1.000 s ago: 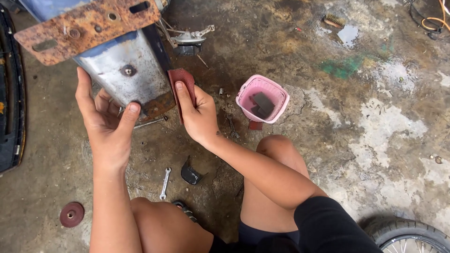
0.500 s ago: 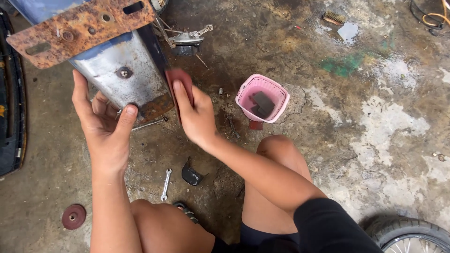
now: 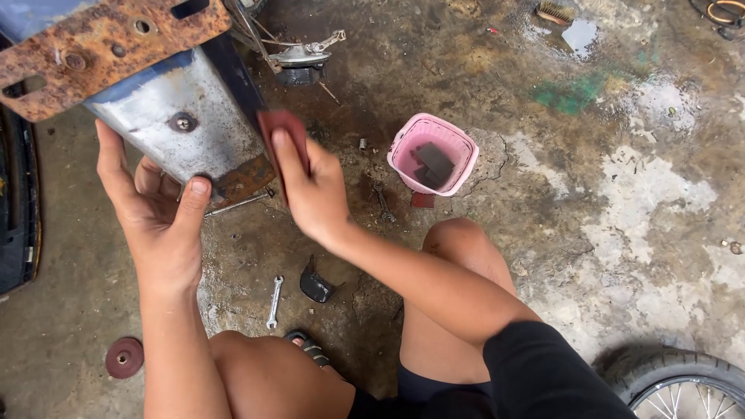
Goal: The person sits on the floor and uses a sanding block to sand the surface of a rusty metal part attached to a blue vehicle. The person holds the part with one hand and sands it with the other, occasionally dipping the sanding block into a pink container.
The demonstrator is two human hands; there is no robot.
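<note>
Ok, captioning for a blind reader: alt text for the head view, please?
The right hand presses a reddish sanding sheet against a bare metal fender, which the left hand steadies. A pink container and small wrench sit on the concrete floor.

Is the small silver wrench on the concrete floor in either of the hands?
No, the small silver wrench lies loose on the floor, below the left hand gripping the bare metal fender.

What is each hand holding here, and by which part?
Left hand grips the metal fender by its lower edge; right hand presses a reddish sanding sheet against its side.
</note>
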